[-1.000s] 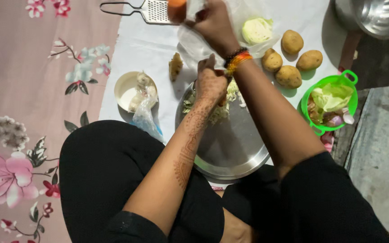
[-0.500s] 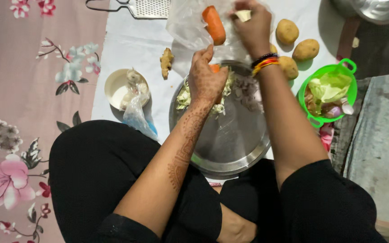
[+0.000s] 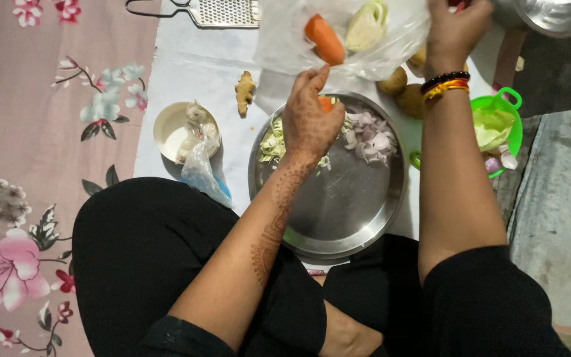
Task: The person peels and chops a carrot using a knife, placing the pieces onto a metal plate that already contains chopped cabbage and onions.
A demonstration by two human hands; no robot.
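While my right hand (image 3: pixel 454 30) pinches the clear plastic bag (image 3: pixel 285 39) up | left hand (image 3: pixel 306 119) spread over round steel plate (image 3: pixel 345 218) | white bowl (image 3: pixel 166 129) left.

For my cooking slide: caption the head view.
Left hand over a steel plate of chopped vegetables; right hand lifts a clear bag holding a carrot.
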